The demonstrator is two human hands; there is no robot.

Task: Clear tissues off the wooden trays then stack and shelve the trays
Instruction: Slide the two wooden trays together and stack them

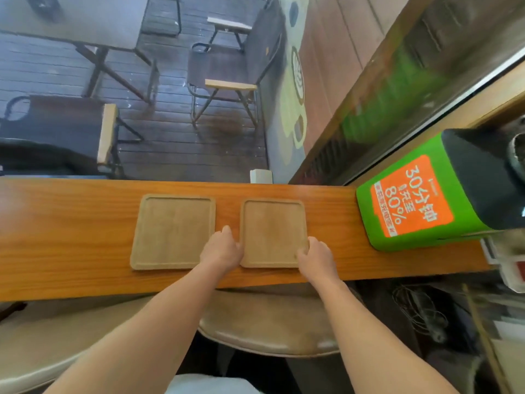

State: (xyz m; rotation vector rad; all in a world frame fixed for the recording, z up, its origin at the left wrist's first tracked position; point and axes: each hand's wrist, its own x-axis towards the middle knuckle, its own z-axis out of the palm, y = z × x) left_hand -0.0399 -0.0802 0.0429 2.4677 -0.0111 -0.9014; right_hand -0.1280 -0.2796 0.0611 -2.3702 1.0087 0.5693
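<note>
Two light wooden trays lie side by side on a long wooden counter (71, 237). The left tray (170, 228) is bare and nothing touches its surface. The right tray (272, 228) is also bare, with no tissue on it. My left hand (223, 250) grips the right tray's left edge, in the gap between the trays. My right hand (316, 255) holds the same tray at its near right corner, thumb over the rim. The tray still rests flat on the counter.
A green and black charging box (420, 194) with an orange label stands at the counter's right end. A small white holder (261, 176) sits at the far edge. A round stool (270, 325) is below me. Folding chairs and a table stand beyond the counter.
</note>
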